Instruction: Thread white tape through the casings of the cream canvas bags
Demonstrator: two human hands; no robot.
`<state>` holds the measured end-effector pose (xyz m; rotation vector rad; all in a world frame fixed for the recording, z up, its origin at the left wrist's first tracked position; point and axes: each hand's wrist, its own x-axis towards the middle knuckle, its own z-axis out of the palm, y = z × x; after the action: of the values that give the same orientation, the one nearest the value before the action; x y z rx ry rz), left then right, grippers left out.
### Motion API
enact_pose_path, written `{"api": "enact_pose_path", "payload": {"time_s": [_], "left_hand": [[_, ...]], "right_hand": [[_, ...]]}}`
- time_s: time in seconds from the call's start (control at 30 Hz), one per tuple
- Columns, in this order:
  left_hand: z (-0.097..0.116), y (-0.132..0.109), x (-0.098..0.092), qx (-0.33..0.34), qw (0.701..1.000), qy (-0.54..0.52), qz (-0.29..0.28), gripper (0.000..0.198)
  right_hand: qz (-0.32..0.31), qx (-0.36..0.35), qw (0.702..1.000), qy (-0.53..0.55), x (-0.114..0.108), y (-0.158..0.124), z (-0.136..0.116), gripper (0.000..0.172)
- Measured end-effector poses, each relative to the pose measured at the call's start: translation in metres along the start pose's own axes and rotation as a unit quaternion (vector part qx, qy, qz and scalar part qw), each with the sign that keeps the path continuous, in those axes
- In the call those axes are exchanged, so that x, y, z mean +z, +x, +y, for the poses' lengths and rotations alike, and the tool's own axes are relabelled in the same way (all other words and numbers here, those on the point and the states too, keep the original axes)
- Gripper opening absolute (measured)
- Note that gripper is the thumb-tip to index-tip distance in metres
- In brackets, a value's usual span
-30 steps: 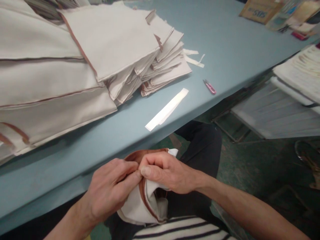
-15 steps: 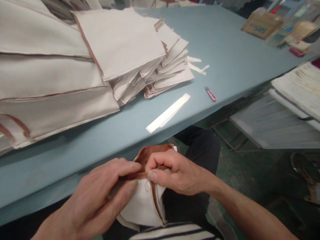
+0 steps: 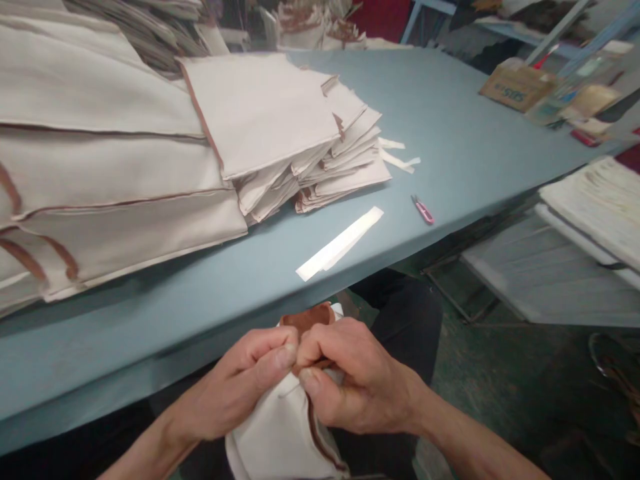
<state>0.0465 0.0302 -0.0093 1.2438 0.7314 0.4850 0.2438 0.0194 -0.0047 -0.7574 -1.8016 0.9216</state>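
A white fabric bag [image 3: 273,427] with brown lining and brown edging hangs over my lap, just below the table's front edge. My left hand [image 3: 250,373] pinches its brown-lined rim between thumb and fingers. Right beside it, my right hand [image 3: 350,377] grips the same rim, thumb pressed against the bent fingers. The knuckles of both hands nearly touch. Part of the brown lining [image 3: 307,319] shows behind them, while the piece of rim under the fingertips is hidden.
On the blue table [image 3: 440,113] lie stacked white panels with brown edges [image 3: 270,113], a white strip [image 3: 340,243] and pink thread snips [image 3: 423,209]. A cardboard box [image 3: 517,87] stands at the far right. A rack with folded cloth [image 3: 600,200] is beyond the table edge.
My left hand has gone from spread fingers along the rim to a tight pinch close to my right hand. The camera view has tilted up slightly.
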Motion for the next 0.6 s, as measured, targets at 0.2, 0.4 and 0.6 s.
{"api": "enact_pose_path", "payload": {"time_s": [0.2,0.4,0.6], "left_hand": [[-0.009,0.016,0.0,0.043,0.998,-0.049,0.011,0.07],[0.006,0.007,-0.009,0.09,0.995,0.042,0.023,0.064],[0.019,0.005,-0.005,0.152,0.974,0.162,0.041,0.066]], "right_hand": [[0.034,0.021,0.996,0.083,0.004,-0.004,0.006,0.017],[-0.08,0.103,0.98,0.152,-0.017,-0.005,0.005,0.023],[-0.129,0.093,0.981,0.111,-0.027,0.004,0.001,0.037]]}}
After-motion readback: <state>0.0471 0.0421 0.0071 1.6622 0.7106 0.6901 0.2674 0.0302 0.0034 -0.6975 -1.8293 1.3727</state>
